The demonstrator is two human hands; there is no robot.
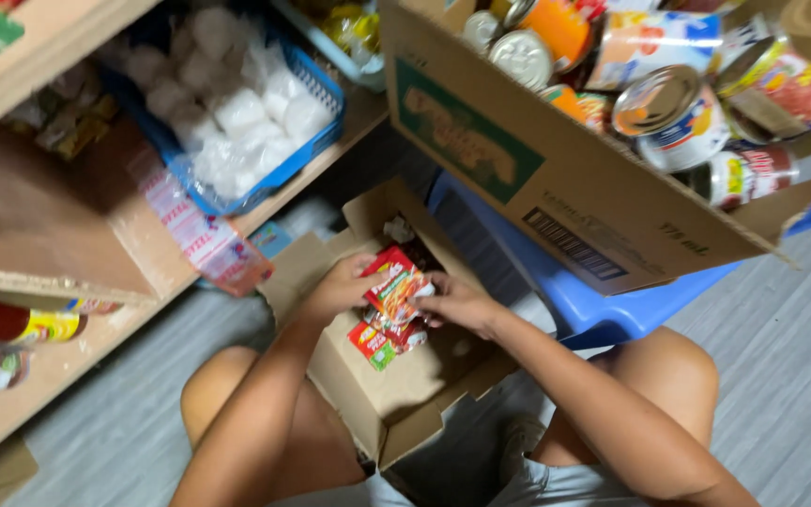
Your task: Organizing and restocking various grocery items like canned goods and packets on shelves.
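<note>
Red sachets [394, 293] gripped by both hands [396, 299] over open carton [382, 399].

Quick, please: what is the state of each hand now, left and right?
Left hand: closed on the red packets, over the small box.
Right hand: closed on the same packets from the other side.

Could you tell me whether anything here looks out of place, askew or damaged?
Yes: the large brown cardboard box on the blue plastic stool sits tilted, and its tin cans lie jumbled at all angles. The small red sachets in both hands look tidy.
</note>
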